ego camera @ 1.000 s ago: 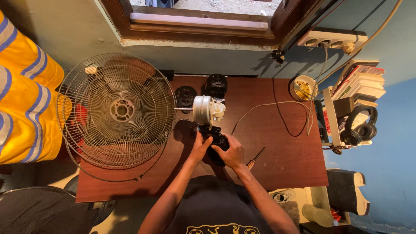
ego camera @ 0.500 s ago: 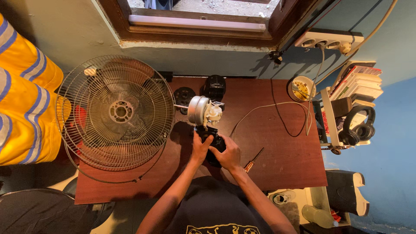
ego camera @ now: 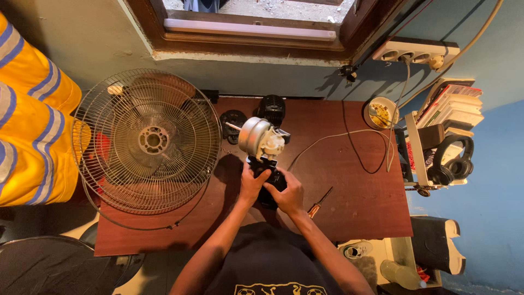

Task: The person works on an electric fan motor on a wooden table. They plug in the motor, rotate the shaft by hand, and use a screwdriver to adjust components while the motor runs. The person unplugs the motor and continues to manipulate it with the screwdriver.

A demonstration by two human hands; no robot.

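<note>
brown wooden table (ego camera: 355,207) under a window, both hands on a fan motor.

left hand (ego camera: 252,184) and right hand (ego camera: 288,195) are close together, clamped on the black plastic base (ego camera: 270,180) of the silver metal fan motor (ego camera: 261,137); an orange-handled screwdriver (ego camera: 318,203) lies just beside, round wire fan guard (ego camera: 147,141) farther left.

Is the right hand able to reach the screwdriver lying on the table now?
Probably yes. The screwdriver lies on bare table just beside the right hand, with nothing between them. But that hand now grips the black fan base together with the left hand.
</note>
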